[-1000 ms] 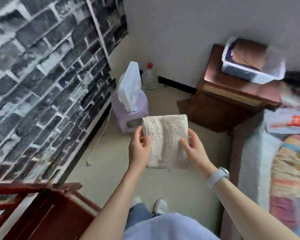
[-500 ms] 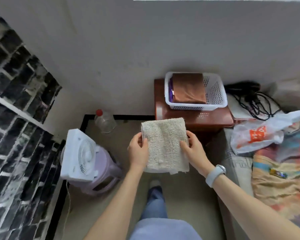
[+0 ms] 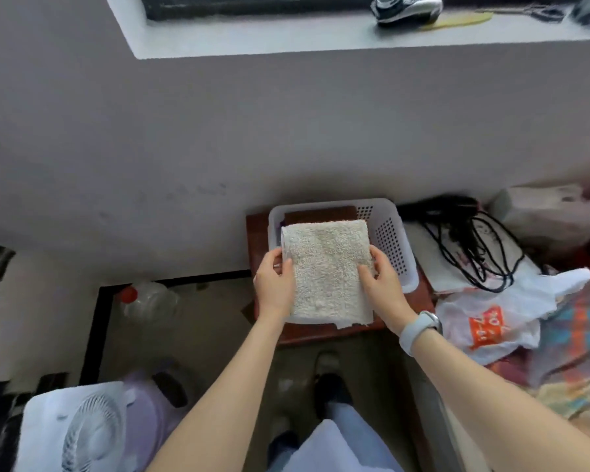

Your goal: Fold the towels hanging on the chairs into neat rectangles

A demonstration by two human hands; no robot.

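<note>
The left hand (image 3: pixel 274 284) and right hand (image 3: pixel 382 284) each grip a side edge of the folded cream terry towel (image 3: pixel 326 270), thumbs on top. It hangs over the white perforated plastic basket (image 3: pixel 390 240), covering a brown folded towel (image 3: pixel 321 212) inside. Both forearms reach forward; the grey wall (image 3: pixel 286 131) stands just behind the basket.

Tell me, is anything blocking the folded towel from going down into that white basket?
Nothing visible does. Left hand and right hand hold the cream towel over the white basket, which has only a brown towel lying flat inside.
</note>
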